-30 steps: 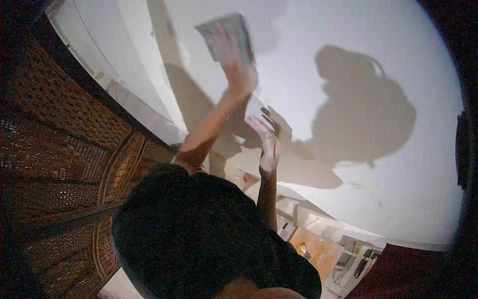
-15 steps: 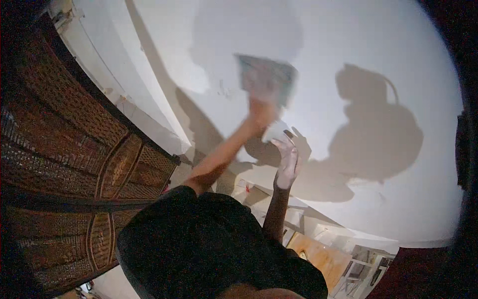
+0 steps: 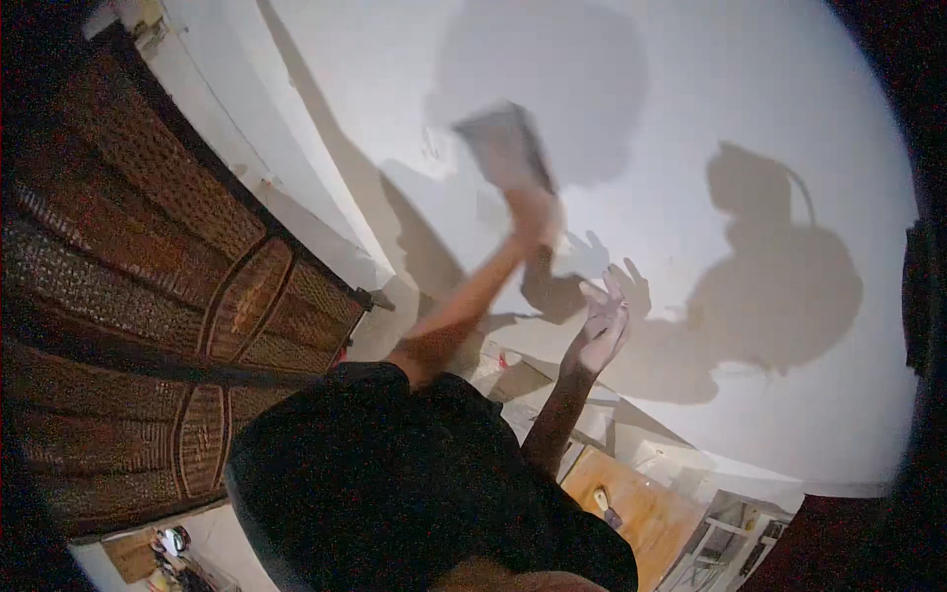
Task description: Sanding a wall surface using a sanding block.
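Against smooth white wall [image 3: 760, 89], left hand [image 3: 525, 189] holding blurred rectangular grey sheet [image 3: 493, 125], right hand [image 3: 604, 328] empty, half-curled

Wooden board [image 3: 651, 505] under a probable scraper [image 3: 602, 499]

Looks onto a lit, pale wall [image 3: 681, 89] with large grey shadows [image 3: 779, 296]; takes in brown patterned panels [image 3: 148, 187] at left, a wooden board [image 3: 646, 518] and a dark red surface [image 3: 824, 543] lower right.
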`<state>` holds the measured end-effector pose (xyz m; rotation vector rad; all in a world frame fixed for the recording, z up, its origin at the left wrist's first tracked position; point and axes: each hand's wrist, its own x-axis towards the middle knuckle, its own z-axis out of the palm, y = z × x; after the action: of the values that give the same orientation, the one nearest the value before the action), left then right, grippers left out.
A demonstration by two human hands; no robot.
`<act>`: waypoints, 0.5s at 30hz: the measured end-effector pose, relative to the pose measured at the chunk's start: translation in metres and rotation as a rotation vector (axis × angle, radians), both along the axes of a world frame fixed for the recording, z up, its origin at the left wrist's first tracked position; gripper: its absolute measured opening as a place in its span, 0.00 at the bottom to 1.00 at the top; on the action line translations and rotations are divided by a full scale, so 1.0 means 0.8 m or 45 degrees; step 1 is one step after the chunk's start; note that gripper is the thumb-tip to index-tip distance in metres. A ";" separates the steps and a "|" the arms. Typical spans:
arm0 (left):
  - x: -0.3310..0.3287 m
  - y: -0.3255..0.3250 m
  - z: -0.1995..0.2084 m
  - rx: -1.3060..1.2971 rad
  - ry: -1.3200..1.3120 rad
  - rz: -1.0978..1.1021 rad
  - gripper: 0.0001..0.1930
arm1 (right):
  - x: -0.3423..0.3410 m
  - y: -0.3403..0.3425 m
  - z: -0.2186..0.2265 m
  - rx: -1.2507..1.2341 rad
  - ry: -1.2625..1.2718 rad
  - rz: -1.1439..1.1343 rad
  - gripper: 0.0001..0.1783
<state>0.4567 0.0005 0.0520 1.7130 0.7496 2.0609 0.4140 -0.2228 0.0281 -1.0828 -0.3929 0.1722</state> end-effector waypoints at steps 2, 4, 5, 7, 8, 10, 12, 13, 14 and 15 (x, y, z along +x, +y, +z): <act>0.011 -0.048 -0.050 0.217 0.313 -0.115 0.35 | 0.000 0.000 0.015 0.056 -0.115 -0.045 0.30; 0.003 -0.033 -0.057 0.194 0.384 -0.146 0.36 | -0.007 -0.005 0.038 -0.016 -0.152 -0.101 0.31; -0.001 -0.008 -0.051 0.192 0.245 -0.124 0.33 | -0.009 -0.009 0.043 -0.087 -0.186 -0.161 0.32; -0.023 0.058 -0.040 -0.014 0.117 -0.015 0.30 | -0.013 -0.025 0.042 -0.089 -0.095 -0.151 0.32; -0.022 0.104 -0.041 -0.169 -0.187 0.106 0.24 | -0.014 -0.029 0.041 -0.081 -0.012 -0.124 0.31; -0.050 0.151 -0.014 -1.281 -0.267 -0.494 0.23 | -0.015 -0.045 0.032 -0.109 0.058 -0.212 0.31; -0.064 0.198 -0.073 -0.981 -0.372 -0.240 0.25 | -0.025 -0.019 0.025 -0.155 0.106 -0.240 0.30; -0.072 0.227 -0.104 -0.695 -0.449 -0.014 0.26 | -0.029 0.001 0.015 -0.197 -0.088 -0.154 0.28; -0.048 0.172 -0.109 -0.533 -0.255 0.019 0.27 | -0.017 0.010 -0.011 -0.267 -0.270 -0.151 0.27; -0.036 0.080 -0.086 -0.361 -0.057 0.029 0.29 | -0.013 0.021 -0.018 -0.156 -0.244 -0.078 0.25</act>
<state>0.4279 0.0641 -0.0166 1.5033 0.9971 1.8940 0.4037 -0.2061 0.0140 -1.2354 -0.5256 0.0383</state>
